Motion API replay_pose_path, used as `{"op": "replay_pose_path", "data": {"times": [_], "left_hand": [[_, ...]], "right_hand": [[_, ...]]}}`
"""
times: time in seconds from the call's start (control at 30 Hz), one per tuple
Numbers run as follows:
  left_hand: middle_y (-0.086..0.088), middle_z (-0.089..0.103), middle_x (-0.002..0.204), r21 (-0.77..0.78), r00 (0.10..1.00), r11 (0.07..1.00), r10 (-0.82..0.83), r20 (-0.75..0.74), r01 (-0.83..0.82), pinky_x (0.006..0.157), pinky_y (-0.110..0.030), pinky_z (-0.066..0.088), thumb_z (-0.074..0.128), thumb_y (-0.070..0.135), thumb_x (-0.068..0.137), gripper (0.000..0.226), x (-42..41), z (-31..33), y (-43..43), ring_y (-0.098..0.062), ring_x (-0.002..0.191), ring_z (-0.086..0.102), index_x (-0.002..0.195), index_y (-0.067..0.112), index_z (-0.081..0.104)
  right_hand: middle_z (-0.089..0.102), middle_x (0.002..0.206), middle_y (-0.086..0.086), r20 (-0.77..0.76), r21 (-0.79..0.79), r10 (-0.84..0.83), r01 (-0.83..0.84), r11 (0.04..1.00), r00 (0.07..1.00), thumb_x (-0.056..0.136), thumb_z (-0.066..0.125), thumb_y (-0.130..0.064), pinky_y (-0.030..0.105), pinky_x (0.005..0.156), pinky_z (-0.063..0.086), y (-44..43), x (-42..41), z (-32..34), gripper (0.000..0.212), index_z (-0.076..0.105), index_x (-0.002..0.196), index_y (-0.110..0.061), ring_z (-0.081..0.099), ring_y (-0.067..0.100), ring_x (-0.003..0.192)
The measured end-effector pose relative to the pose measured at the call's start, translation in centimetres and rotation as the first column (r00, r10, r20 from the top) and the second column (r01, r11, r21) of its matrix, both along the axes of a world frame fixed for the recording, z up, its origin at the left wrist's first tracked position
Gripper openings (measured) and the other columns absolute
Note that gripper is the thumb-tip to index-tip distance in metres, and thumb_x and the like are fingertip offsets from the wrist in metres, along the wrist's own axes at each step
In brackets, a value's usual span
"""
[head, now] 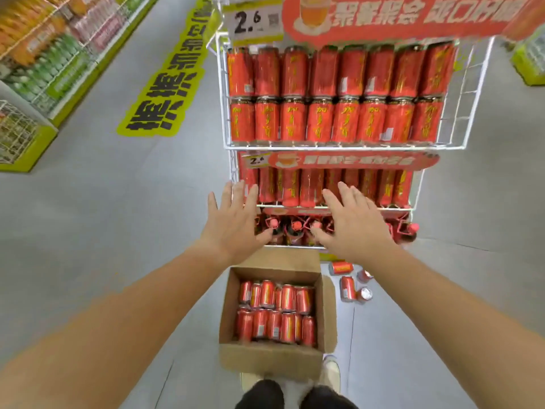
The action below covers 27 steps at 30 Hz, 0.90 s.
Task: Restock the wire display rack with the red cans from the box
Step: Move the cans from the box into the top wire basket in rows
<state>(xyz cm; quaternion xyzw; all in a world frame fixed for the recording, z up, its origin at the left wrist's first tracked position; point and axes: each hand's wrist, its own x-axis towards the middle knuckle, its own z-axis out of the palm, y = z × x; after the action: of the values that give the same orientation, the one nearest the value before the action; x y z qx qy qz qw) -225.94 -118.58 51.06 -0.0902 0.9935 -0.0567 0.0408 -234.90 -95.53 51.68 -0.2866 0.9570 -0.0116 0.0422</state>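
Observation:
A white wire display rack [460,147] stands in front of me, its top tier packed with two layers of red cans [320,121] and a second tier [312,187] also filled. On the floor at my feet sits an open cardboard box [265,360] holding two rows of red cans [277,311]. My left hand [233,221] and my right hand [354,224] hover palm down with straight spread fingers, in front of the rack's lower tiers and above the box. Neither hand holds anything.
Several loose red cans [349,280] lie on the grey floor right of the box. The bottom tier holds bottles with red caps [290,228]. A yellow floor sticker [168,84] and stocked shelves [44,54] lie to the left. My shoes show below the box.

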Motion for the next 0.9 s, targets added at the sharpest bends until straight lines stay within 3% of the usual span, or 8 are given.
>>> {"op": "replay_pose_path", "data": {"times": [0.13,0.23,0.5,0.73,0.83,0.9], "left_hand": [[-0.02,0.021,0.165,0.006,0.996,1.0,0.025,0.081,-0.026,0.116,-0.064,0.024,0.025,0.076,0.082,0.103,1.2,-9.4,0.1,-0.041,0.152,0.018,0.161,0.012,0.008],[-0.02,0.02,0.165,0.036,0.986,0.997,0.055,0.156,-0.062,0.118,-0.063,0.022,0.041,0.073,0.085,0.103,2.8,-17.2,0.2,-0.041,0.152,0.018,0.161,0.011,0.01],[-0.021,0.033,0.158,0.076,0.954,0.988,0.108,0.281,-0.134,0.113,-0.06,0.03,0.045,0.07,0.084,0.098,7.9,-36.1,0.6,-0.042,0.145,0.03,0.156,0.007,0.026],[-0.016,0.028,0.162,0.124,0.884,0.972,0.127,0.45,-0.202,0.118,-0.058,0.031,0.049,0.073,0.087,0.097,11.7,-50.2,0.3,-0.038,0.15,0.025,0.157,0.015,0.016],[-0.016,0.028,0.161,0.169,0.854,0.948,0.155,0.497,-0.271,0.117,-0.055,0.033,0.051,0.074,0.087,0.099,10.8,-55.1,-0.3,-0.037,0.149,0.027,0.157,0.013,0.016],[-0.017,0.032,0.157,0.211,0.845,0.924,0.177,0.504,-0.319,0.114,-0.053,0.038,0.052,0.073,0.087,0.1,9.4,-58.2,-0.7,-0.036,0.145,0.032,0.157,0.012,0.017]], "right_hand": [[0.038,0.154,0.021,0.081,0.022,0.025,-0.027,0.999,0.996,0.082,0.047,-0.068,0.053,0.111,0.036,0.5,0.8,-9.7,0.089,0.036,0.152,-0.014,0.037,0.04,0.14],[0.035,0.155,0.02,0.19,0.056,0.034,-0.045,0.997,0.981,0.082,0.051,-0.063,0.051,0.113,0.034,1.0,1.9,-17.3,0.088,0.033,0.152,-0.013,0.033,0.039,0.142],[0.036,0.152,0.012,0.416,0.121,0.031,-0.089,0.989,0.909,0.086,0.048,-0.065,0.049,0.112,0.034,2.0,7.5,-37.0,0.085,0.027,0.153,-0.018,0.032,0.033,0.141],[0.039,0.151,0.007,0.536,0.156,-0.051,-0.039,0.987,0.843,0.086,0.052,-0.066,0.046,0.106,0.043,0.2,10.8,-51.0,0.083,0.024,0.151,-0.024,0.039,0.028,0.137],[0.042,0.148,0.007,0.575,0.16,-0.104,0.013,0.987,0.811,0.087,0.053,-0.065,0.045,0.099,0.047,-1.2,10.5,-56.0,0.083,0.022,0.152,-0.022,0.045,0.028,0.131],[0.041,0.149,0.009,0.605,0.164,-0.158,0.072,0.984,0.78,0.088,0.054,-0.065,0.048,0.101,0.046,-2.3,9.7,-59.1,0.087,0.021,0.154,-0.02,0.043,0.03,0.133]]}}
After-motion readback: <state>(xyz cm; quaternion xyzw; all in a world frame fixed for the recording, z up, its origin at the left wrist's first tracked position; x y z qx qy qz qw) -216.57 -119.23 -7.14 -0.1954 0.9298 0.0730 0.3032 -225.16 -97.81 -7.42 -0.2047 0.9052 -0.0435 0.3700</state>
